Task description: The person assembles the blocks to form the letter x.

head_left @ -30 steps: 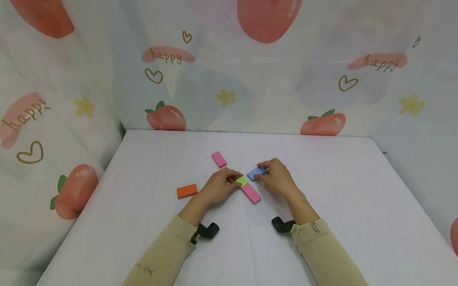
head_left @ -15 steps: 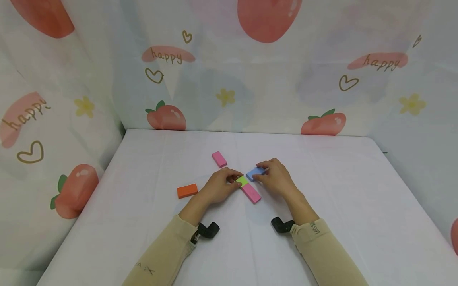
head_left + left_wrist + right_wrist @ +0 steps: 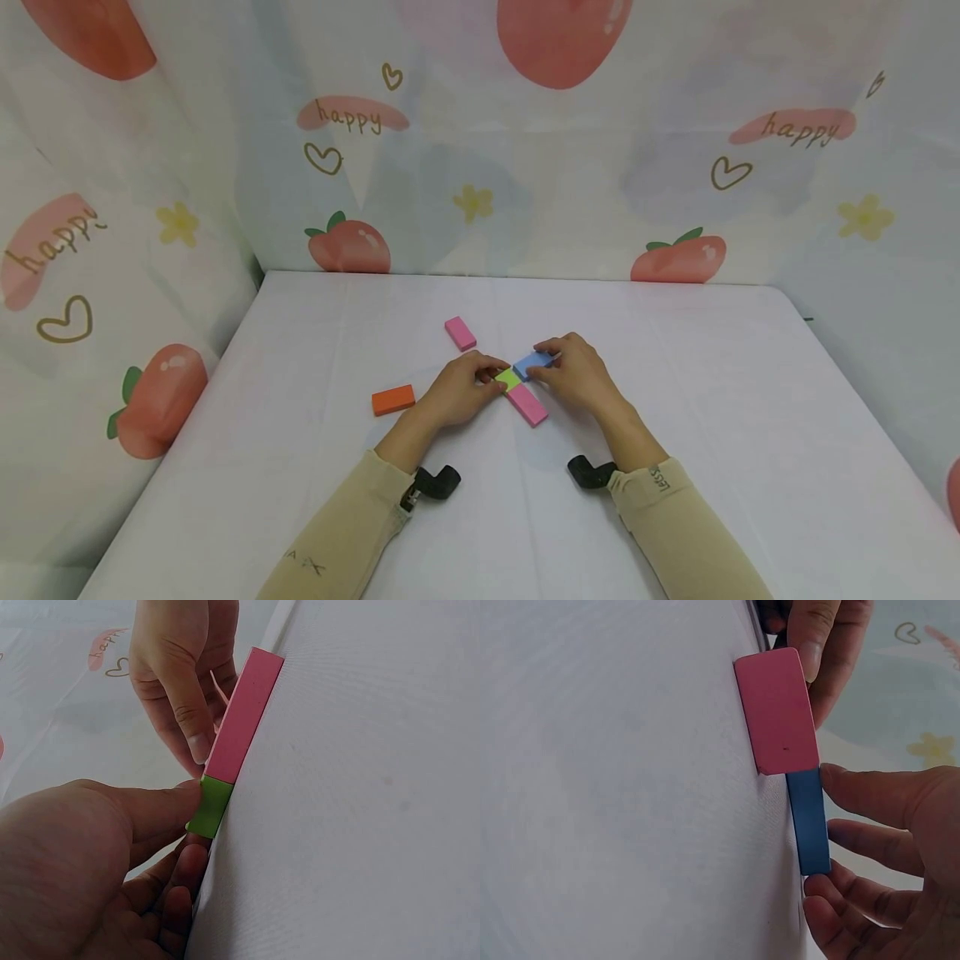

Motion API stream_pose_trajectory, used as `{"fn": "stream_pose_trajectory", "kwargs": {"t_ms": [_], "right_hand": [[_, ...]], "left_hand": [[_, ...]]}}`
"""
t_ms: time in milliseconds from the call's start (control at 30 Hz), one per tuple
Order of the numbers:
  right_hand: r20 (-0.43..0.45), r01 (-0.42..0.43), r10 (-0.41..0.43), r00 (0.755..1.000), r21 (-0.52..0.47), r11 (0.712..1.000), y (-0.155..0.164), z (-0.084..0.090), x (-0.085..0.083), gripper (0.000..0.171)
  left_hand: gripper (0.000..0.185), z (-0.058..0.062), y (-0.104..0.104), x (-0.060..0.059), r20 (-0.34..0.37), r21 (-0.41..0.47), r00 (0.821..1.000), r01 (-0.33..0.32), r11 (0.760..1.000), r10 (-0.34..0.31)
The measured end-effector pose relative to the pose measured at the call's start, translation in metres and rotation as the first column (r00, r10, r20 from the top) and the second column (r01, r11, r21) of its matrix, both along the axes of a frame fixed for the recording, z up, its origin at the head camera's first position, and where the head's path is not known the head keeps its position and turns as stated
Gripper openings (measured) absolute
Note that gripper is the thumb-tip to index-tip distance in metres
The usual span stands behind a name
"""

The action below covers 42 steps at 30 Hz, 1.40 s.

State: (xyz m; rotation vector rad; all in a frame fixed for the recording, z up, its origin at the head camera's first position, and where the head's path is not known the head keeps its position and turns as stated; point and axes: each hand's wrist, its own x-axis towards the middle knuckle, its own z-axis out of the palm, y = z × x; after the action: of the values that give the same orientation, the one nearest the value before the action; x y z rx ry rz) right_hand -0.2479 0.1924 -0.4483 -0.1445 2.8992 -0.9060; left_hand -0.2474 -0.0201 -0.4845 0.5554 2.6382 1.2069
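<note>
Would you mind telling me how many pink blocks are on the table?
2. One pink block lies alone toward the back of the table; the other pink block lies between the two hands, end to end with the green block. Another might be hidden under a hand.

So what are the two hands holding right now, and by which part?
The left hand pinches the small flat green block at its end. The right hand grips the flat blue rectangular block by its long edges, between thumb and fingers.
</note>
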Motion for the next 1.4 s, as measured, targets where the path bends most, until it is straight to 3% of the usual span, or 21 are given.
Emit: {"fn": "stream_pose_trajectory", "kwargs": {"t_ms": [700,1400], "right_hand": [[-0.015,-0.042,0.042,0.999,0.007,0.999,-0.0061,0.0055,-0.0043,0.042],[0.000,-0.034,0.034,0.999,0.012,0.999,-0.0042,-0.0015,0.0035,0.043]], "left_hand": [[0.031,0.0053,-0.0052,-0.0041,0.002,0.007,1.000,0.000,1.000,0.000],[0.030,-0.0026,-0.0010,-0.0004,0.018,0.014,1.000,-0.001,1.000,0.000]]}}
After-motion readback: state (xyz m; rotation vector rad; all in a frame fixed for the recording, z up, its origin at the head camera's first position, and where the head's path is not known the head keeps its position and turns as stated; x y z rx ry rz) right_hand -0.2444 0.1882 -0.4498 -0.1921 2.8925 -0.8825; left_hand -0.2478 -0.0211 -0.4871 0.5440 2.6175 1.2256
